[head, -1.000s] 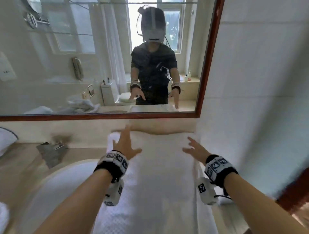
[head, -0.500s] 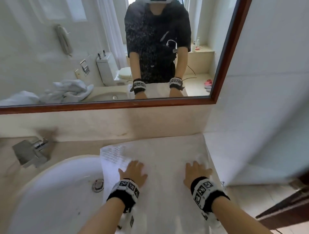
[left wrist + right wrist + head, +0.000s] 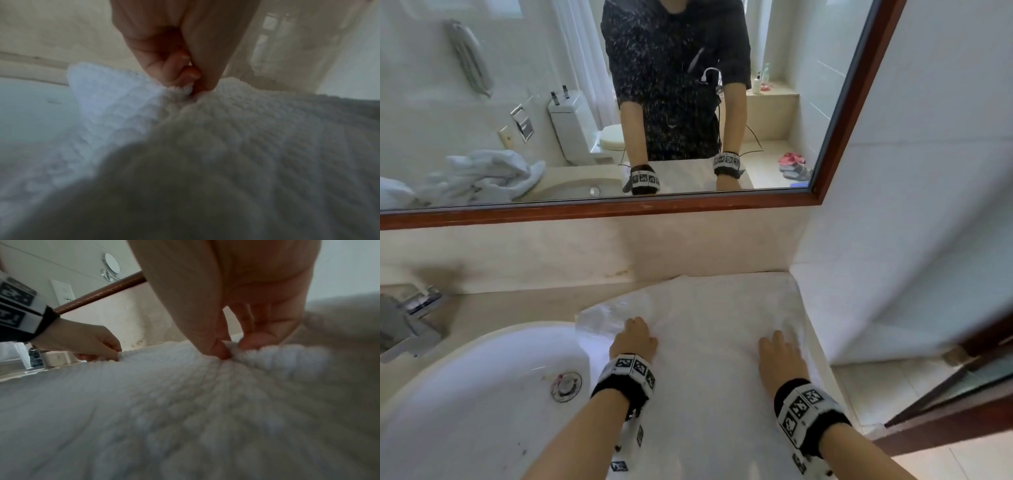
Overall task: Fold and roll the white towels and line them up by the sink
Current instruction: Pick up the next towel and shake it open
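- Bathroom vanity: pale stone counter (image 3: 493,308) beneath a wood-framed mirror (image 3: 599,209).
- Left hand (image 3: 633,339): fingers and thumb pinch the towel's folded edge, seen clearly in the left wrist view.
- Right hand (image 3: 779,354): thumb and fingertips pinch the same edge further right.
- White towel (image 3: 709,377): lies flat on the counter's right end, just beside the sink (image 3: 482,394); its left portion overhangs the basin rim.
- Faucet (image 3: 410,318): left of the basin, well apart from both hands.
- Crumpled towels: visible only as a mirror reflection.
- Risk, judged: an uneven pull between the two pinches could skew the fold, and the overhanging side could slide into the basin.
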Demonstrator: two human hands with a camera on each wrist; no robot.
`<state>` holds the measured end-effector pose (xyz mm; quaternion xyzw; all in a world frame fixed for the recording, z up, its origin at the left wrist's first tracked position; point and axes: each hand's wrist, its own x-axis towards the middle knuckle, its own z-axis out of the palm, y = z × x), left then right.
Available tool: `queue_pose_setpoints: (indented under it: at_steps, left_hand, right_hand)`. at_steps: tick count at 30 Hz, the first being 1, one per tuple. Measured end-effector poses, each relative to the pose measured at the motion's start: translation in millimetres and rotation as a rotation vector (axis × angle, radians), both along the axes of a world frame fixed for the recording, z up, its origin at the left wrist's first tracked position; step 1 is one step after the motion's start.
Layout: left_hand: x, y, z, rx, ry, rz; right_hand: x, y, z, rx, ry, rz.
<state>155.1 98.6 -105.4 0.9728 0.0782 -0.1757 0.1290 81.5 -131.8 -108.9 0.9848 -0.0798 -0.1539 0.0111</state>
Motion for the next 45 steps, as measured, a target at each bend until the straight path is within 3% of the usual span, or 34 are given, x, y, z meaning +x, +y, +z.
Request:
queue_pose_setpoints:
  at_steps: [4,8,11,16,21,26,34,41,45]
  left_hand:
    - [21,-9,-7,0.047,-0.077,-0.015]
    - [36,-14,-15,-0.048,-0.183,0.067]
    - [21,-19,-16,-0.030,-0.188,0.076]
    - [-34,-19,-13,0.049,-0.096,-0.085]
    - [-101,-7,-6,0.114,-0.015,-0.170]
    - [-192,-8,2,0.108,-0.039,-0.295]
    - [-343,-6,-13,0.095,0.027,-0.377]
    - [-373,19,-5,0.072,0.108,-0.353]
    - [-364,20,0,0.033,0.148,-0.339]
  right_hand:
    - [20,-4,-11,0.084,-0.037,-0.007]
    - [45,-9,-19,0.119,-0.096,0.003]
    - [45,-10,-22,0.086,-0.124,-0.007]
    - [22,-10,-13,0.079,-0.129,-0.039]
    - [-28,-11,0,0.071,-0.079,0.027]
    - [-111,-2,13,-0.113,-0.043,0.109]
    - [-253,24,5,0.040,-0.068,-0.104]
    - [-296,10,11,0.081,-0.058,-0.193]
    - [-306,-39,23,0.207,-0.178,-0.428]
